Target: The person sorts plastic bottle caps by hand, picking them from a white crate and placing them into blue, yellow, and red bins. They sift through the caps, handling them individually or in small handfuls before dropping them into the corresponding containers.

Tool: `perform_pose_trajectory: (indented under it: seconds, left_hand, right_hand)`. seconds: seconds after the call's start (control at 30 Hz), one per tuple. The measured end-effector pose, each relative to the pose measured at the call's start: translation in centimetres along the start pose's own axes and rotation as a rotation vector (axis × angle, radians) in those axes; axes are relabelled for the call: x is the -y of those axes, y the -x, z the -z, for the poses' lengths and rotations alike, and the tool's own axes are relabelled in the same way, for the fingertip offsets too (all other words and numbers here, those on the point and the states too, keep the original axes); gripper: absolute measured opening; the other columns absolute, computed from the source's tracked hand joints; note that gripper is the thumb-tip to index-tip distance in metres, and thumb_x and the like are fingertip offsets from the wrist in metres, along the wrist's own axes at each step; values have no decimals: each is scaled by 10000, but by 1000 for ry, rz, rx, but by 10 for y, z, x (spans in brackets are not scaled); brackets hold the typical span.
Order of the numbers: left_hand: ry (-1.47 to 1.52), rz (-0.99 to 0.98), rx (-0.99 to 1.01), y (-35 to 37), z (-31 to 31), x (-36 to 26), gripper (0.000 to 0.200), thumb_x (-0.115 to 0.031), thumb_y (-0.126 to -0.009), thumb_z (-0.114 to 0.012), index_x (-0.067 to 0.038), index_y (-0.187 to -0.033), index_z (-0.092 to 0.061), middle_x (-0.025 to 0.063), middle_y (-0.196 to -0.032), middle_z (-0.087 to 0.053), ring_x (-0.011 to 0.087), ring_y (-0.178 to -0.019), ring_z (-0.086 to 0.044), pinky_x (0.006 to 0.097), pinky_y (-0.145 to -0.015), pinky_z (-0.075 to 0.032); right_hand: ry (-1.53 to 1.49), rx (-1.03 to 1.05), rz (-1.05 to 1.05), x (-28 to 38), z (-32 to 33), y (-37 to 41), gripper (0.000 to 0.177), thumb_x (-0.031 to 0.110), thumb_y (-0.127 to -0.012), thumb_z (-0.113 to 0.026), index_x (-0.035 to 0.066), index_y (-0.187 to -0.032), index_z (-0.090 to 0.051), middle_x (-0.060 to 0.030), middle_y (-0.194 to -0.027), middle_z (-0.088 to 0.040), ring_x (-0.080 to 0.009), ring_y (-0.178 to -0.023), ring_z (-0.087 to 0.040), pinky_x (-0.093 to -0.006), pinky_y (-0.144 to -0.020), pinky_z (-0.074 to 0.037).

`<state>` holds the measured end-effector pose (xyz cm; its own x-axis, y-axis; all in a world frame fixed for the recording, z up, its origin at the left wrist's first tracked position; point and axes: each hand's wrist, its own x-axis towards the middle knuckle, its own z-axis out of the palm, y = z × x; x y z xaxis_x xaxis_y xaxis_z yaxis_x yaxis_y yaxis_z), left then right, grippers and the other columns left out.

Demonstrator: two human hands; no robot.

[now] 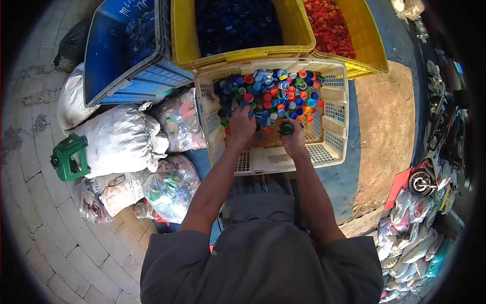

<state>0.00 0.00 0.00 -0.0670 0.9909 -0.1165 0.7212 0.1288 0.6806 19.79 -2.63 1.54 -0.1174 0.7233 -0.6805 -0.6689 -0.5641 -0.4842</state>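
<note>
A cream plastic crate [334, 152] holds a heap of mixed bottle caps [276, 91], mostly blue, red, orange and green. Over the left part of the heap is my left hand [242, 124], its fingers closed at a blue bottle cap [244, 103]; the fingertips are partly hidden among other caps. My right hand [293, 141] is at the front of the heap, with its fingers curled around a green bottle cap [287, 128]. Other caps lie close to both hands.
Beyond the crate stand a blue bin [121, 86], a yellow bin [243, 54] of dark blue caps and a yellow bin [372, 50] of red caps. Filled sacks [121, 137] and a green jerrycan [68, 154] sit left. Bagged material [410, 253] lies right.
</note>
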Motion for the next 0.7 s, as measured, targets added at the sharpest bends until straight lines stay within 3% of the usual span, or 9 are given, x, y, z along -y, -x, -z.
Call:
perform_pose_trajectory:
  seconds: [0.47,0.57,0.67,0.7]
  left_hand:
    - [-257,36,109,-26,-10,-10,295,-139,-797,-631,-74,-1085,-619,169,-1033,-595,345,-931,-615,461,-744,-528]
    - [-134,-39,-26,-23,-12,-3,265,-125,-811,-620,-68,-1070,-616,158,-1036,-599,347,-887,-628,447,-744,-531]
    - [209,66,-90,-16,-8,-7,207,-110,-841,-595,-35,-1033,-612,135,-1014,-607,311,-841,-648,402,-736,-550]
    - [461,255,-47,-13,-6,-8,196,-99,-848,-581,-26,-1029,-602,128,-1004,-605,291,-833,-650,387,-734,-554]
  right_hand:
    - [327,-175,-57,5,3,4,156,259,-886,-595,119,-937,-548,-1,-815,-562,-117,-682,-546,-283,-638,-435]
    - [420,-178,-55,3,1,-2,138,239,-888,-597,116,-927,-549,9,-796,-558,-105,-661,-541,-267,-606,-433]
    - [534,-174,-47,2,-5,-10,130,226,-887,-603,106,-907,-556,15,-765,-556,-88,-646,-532,-242,-579,-424]
    - [574,-171,-44,1,-7,-14,130,223,-886,-605,102,-900,-560,17,-754,-556,-83,-643,-528,-233,-571,-420]
